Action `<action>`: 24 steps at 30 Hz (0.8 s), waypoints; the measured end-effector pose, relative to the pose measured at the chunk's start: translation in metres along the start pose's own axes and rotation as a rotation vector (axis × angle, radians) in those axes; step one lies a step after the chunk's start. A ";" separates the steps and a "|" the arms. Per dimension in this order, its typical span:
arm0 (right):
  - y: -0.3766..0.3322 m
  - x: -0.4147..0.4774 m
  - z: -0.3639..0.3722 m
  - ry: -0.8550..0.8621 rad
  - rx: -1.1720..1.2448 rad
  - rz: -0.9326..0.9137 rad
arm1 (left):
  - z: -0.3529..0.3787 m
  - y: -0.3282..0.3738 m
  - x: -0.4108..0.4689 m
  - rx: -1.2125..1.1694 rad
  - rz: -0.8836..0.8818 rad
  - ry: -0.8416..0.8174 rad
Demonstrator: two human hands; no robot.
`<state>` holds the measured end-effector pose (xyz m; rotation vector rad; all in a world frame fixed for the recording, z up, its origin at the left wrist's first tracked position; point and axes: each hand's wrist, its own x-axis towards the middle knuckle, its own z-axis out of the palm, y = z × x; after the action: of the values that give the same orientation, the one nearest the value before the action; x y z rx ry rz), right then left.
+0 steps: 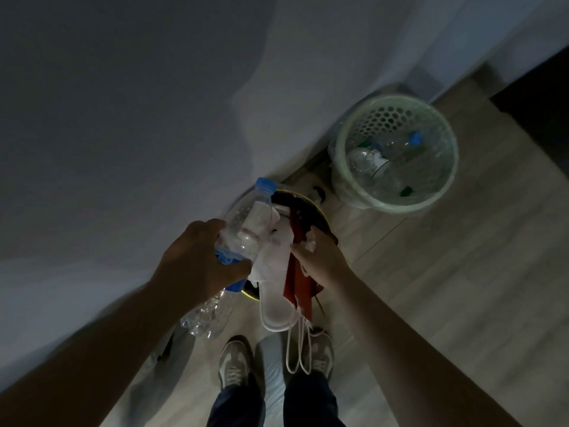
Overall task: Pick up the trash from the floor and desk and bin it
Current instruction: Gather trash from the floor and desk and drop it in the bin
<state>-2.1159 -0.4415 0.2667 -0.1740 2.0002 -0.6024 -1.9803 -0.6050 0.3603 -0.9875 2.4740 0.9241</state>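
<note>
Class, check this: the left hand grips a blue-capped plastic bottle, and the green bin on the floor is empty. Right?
Not empty: the head view shows the green bin already holding clear plastic bottles. The left hand does grip a blue-capped bottle.

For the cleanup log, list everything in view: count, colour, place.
held bottles: at least two, clear with blue caps, in the left hand
bundle: one, white sheets and a red bag with white cords, in the right hand
green bin: one, pale green, perforated, clear liner, on the floor by the wall
binned bottles: several, clear, one cap blue and one green, inside the green bin
dark bin: one, dark with a yellow rim, under the hands
dark furniture: one, black, top right
floor: light wood
wall: white
shoes: two, grey-beige, bottom centre
left hand: grips the held bottles
right hand: grips the bundle
</note>
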 end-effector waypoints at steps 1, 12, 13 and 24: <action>0.002 -0.005 -0.006 0.007 0.001 -0.009 | -0.002 0.004 0.001 -0.007 0.000 -0.010; 0.033 -0.069 -0.091 0.150 0.057 -0.005 | 0.007 0.091 0.033 -0.047 0.054 -0.084; 0.037 -0.074 -0.101 0.166 0.070 -0.006 | 0.011 0.102 0.039 -0.043 0.075 -0.091; 0.094 -0.096 -0.169 0.279 0.158 0.053 | 0.038 0.251 0.155 0.094 0.192 -0.125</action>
<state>-2.2019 -0.2679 0.3605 0.0630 2.2049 -0.7813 -2.2646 -0.5177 0.3670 -0.6500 2.5115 0.8886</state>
